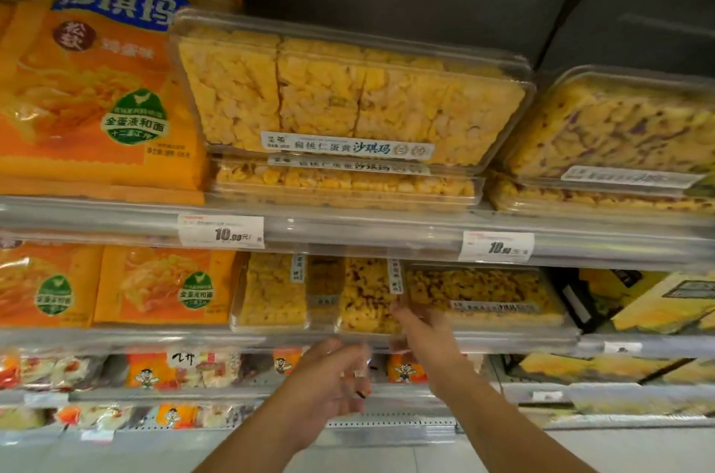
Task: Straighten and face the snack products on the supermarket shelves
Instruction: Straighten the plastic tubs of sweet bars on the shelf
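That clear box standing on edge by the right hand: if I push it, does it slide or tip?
The clear box stands on a narrow edge, so it probably tips rather than slides. Its smooth plastic looks slippery, and likely flexes under the right hand.

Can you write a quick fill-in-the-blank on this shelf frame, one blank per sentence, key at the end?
1. The right hand touches a clear snack box standing on the ____ shelf.
2. The tilted top box leans on a flat box of the same snack, right of the ____ bags.
3. Both white price tags on the upper shelf rail start with the number ____.
4. The left hand holds ____.

Missing words: middle; orange; 10; nothing
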`<state>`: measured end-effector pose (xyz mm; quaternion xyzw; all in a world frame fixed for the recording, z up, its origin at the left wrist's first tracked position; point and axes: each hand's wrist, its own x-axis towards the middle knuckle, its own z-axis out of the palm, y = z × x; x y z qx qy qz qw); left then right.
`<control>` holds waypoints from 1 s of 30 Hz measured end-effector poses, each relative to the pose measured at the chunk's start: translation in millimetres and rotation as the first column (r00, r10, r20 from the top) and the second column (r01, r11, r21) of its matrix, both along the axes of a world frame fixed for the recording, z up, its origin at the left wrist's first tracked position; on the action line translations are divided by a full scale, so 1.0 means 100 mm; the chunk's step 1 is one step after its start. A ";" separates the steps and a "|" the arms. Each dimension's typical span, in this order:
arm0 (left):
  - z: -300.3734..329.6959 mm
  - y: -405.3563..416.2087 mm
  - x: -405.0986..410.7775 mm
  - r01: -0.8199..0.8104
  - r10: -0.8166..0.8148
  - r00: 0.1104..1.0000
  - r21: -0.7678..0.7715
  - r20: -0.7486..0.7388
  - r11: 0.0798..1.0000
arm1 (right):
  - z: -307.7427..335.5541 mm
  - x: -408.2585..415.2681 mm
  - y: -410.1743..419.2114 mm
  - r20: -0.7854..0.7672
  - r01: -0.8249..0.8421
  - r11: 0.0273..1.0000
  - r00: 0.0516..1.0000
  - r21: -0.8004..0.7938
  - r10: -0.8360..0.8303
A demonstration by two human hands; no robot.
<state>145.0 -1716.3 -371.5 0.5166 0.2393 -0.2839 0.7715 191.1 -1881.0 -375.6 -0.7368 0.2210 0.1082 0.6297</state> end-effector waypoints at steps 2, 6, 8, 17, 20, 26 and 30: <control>0.00 -0.09 0.02 -0.064 0.064 0.998 -0.026 -0.010 0.998 | -0.05 0.03 -0.02 -0.032 -0.029 0.997 0.999 0.068 0.031; -0.01 -0.31 0.05 -0.203 0.203 0.979 -0.003 -0.011 0.979 | -0.13 0.03 -0.07 -0.069 -0.088 0.970 0.992 0.225 0.106; -0.02 -0.40 0.05 -0.251 0.251 0.968 0.001 0.015 0.968 | -0.14 0.01 -0.09 -0.079 -0.139 0.948 0.983 0.287 0.168; -0.09 -0.56 -0.09 -0.466 0.460 0.876 0.011 0.142 0.885 | -0.21 -0.17 -0.23 -0.102 -0.344 0.856 0.906 0.387 0.410; -0.11 -0.47 -0.20 -0.498 0.488 0.857 0.017 0.167 0.867 | -0.16 -0.18 -0.38 -0.098 -0.400 0.835 0.880 0.379 0.465; -0.20 -0.25 -0.40 -0.451 0.429 0.854 0.007 0.296 0.893 | -0.04 -0.03 -0.85 -0.036 -0.225 0.879 0.964 0.420 0.264; -0.27 -0.10 -0.55 -0.381 0.359 0.876 0.006 0.321 0.925 | 0.03 0.00 -1.10 0.003 -0.066 0.896 0.997 0.440 0.072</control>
